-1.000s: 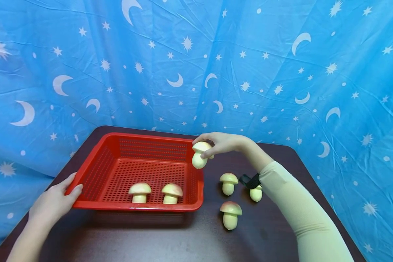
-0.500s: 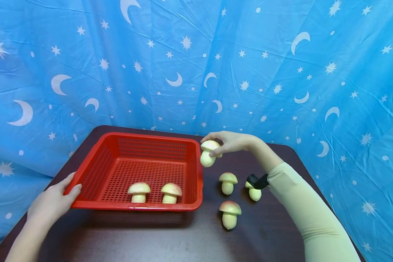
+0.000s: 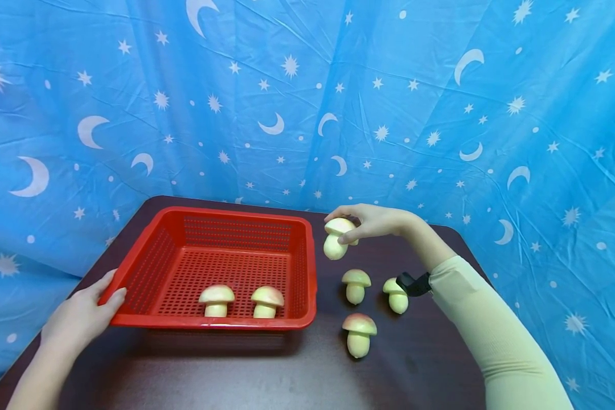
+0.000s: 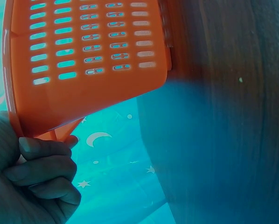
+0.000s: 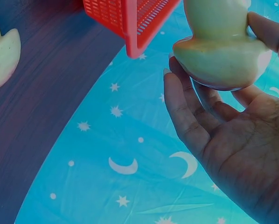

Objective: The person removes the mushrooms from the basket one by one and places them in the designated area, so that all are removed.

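Observation:
My left hand (image 3: 82,313) grips the left rim of a red plastic basket (image 3: 215,323); in the left wrist view its curled fingers (image 4: 48,163) wrap the rim. Inside, near the front wall, two toy mushrooms stand upright, one on the left (image 3: 217,300) and one on the right (image 3: 267,300). Past the basket's right end, my right hand (image 3: 376,221) pinches another toy mushroom (image 3: 333,246) between thumb and fingers, above the table. In the right wrist view this mushroom (image 5: 219,60) has its cap toward the palm.
Three more toy mushrooms lie on the dark table (image 3: 210,381) right of the basket: one at the back (image 3: 356,286), one at the front (image 3: 359,335) and one farther right (image 3: 396,296). A blue curtain (image 3: 287,114) with moons and stars surrounds the table's far sides.
My right hand has moved right with its mushroom, from over the basket's right rim to beside it. The left hand keeps its grip on the basket, which stays in place.

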`<state>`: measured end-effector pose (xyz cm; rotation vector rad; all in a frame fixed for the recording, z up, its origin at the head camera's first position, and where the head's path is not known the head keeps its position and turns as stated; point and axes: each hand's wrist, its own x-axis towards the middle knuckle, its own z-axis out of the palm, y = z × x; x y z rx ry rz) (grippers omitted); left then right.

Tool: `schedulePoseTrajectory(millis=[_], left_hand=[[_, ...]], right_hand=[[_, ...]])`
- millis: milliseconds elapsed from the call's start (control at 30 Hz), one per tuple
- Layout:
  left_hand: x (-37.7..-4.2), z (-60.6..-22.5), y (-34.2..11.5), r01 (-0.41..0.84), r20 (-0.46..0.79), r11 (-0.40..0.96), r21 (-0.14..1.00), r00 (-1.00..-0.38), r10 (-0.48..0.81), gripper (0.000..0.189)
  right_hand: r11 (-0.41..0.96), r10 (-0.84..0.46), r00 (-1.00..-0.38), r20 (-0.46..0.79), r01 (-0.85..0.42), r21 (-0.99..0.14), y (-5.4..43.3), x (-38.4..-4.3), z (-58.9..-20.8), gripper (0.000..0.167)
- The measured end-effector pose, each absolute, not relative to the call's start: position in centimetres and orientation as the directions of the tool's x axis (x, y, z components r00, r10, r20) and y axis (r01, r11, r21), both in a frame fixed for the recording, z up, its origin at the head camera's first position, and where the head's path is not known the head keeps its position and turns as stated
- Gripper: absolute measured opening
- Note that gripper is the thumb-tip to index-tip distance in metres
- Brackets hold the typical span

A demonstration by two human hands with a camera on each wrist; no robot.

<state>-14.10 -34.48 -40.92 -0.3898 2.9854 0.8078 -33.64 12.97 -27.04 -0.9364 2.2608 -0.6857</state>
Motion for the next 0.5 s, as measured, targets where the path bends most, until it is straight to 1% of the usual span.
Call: schedulePoseTrajectory(millis=[300,500], left_hand=[[-14.0,-40.8,-34.4,-0.246,-0.089,0.835,0.493,-0.969,-0.232,0.078],[-14.1,-40.8,-34.4,-0.244,-0.087,0.834,0.495,-0.969,-0.232,0.078]], right_hand=[[0.623,-0.744,-0.583,-0.325,-0.431,-0.653,14.1,-33.6,-27.0,0.055],[0.649,-0.721,-0.603,-0.341,-0.415,-0.638,15.3,-33.5,-27.0,0.054]])
